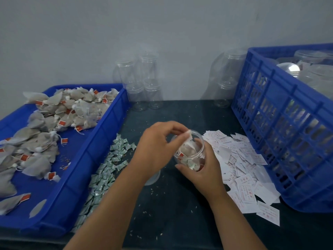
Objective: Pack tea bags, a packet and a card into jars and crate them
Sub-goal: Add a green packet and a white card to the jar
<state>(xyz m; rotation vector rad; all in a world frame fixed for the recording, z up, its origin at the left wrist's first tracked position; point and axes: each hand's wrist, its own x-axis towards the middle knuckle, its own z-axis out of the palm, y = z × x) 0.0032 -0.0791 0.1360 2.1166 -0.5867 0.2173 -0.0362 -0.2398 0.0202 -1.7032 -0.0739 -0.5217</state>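
A clear plastic jar (197,141) is tilted toward me at the table's middle, and my right hand (201,170) grips it from below. Inside lie tea bags with red tags and a green-and-white packet. My left hand (158,143) is at the jar's mouth, pinching a white card (188,136) that reaches into the opening. Loose tea bags (45,127) fill the blue tray (100,141) at the left. Green-white packets (106,168) lie in a strip beside the tray. White cards (241,163) are heaped at the right.
A tall blue crate (281,134) at the right holds filled jars and clear lids. Empty jars (144,83) stand stacked against the back wall, with more (227,78) near the crate. A clear lid (153,177) lies under my left forearm. Crumbs dot the dark tabletop.
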